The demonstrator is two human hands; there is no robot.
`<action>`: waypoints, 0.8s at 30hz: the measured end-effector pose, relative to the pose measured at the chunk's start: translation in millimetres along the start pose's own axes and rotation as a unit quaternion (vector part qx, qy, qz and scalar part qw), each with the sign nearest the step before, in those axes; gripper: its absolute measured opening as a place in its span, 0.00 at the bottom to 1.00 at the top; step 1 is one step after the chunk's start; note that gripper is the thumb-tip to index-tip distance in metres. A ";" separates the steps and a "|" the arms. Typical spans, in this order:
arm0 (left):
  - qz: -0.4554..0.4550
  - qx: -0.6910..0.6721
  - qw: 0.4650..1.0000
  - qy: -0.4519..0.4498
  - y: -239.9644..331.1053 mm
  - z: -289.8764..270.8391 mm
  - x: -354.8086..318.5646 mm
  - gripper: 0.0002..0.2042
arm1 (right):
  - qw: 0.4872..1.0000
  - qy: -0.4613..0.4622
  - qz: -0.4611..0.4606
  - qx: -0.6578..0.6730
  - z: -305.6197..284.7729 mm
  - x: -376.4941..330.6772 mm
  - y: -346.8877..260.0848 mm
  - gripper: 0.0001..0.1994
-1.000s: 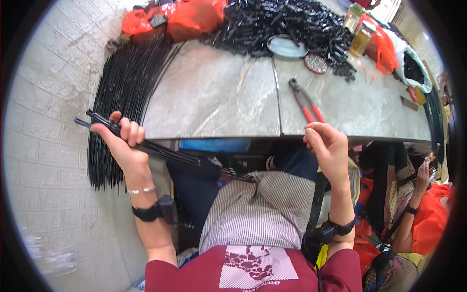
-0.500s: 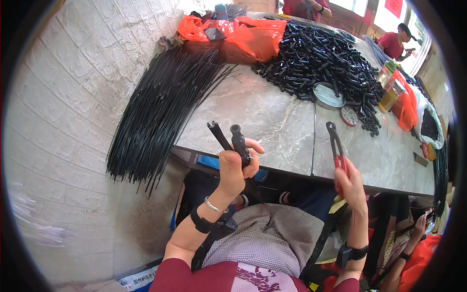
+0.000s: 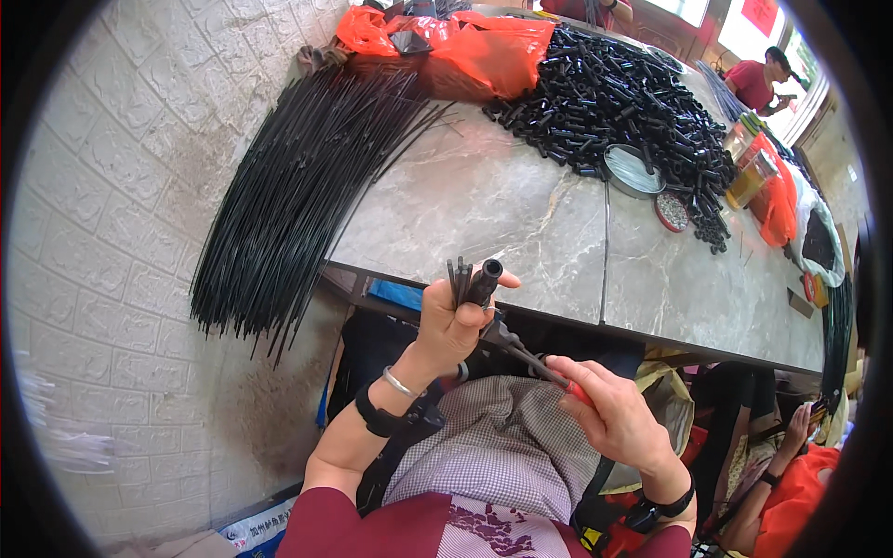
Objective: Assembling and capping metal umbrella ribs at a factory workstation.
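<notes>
My left hand is closed around a short black tube and several thin black rods, just in front of the table's near edge. The tube's hollow end faces up toward me. My right hand grips the red handles of a pair of dark metal pincers above my lap. The pincers' head lies close beneath my left hand, by the lower part of what it holds. Whether the jaws bite on anything cannot be made out.
Left on the grey marbled table lies a large bundle of thin black rods, overhanging the edge. Farther back are orange-red plastic bags, a heap of black tube pieces, a round tin and a small red-rimmed tin. Other people sit around.
My right hand has swung down and left, bringing the pincers from over the table to below my left hand. My left hand has sunk slightly, and the tube's open end has tipped toward me.
</notes>
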State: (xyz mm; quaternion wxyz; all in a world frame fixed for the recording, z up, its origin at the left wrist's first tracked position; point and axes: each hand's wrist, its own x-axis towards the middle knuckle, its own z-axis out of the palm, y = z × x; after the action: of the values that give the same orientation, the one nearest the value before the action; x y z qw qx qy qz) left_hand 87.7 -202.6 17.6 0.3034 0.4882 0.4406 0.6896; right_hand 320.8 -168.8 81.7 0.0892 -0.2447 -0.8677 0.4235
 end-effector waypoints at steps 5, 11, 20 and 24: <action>0.006 0.017 1.000 0.004 -0.9 -3.8 -3.1 0.41 | 0.997 0.052 -0.014 -0.059 2.7 0.4 -2.0 0.21; 0.019 0.025 0.999 -0.005 -7.0 -9.7 -6.3 0.40 | 0.988 0.090 -0.040 -0.121 6.9 1.6 0.4 0.20; 0.055 0.063 0.995 -0.047 -9.7 -13.7 -7.9 0.34 | 0.987 0.094 -0.040 -0.126 8.2 2.1 0.2 0.20; 0.065 0.050 0.995 -0.053 -9.8 -10.6 -7.3 0.33 | 0.990 0.094 -0.016 -0.103 5.6 1.3 -0.8 0.21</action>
State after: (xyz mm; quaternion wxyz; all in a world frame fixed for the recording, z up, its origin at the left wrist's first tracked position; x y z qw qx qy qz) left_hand 80.1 -207.9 4.3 0.2556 0.5663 0.4254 0.6580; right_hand 317.4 -172.5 78.8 0.1517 -0.2776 -0.8981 0.3057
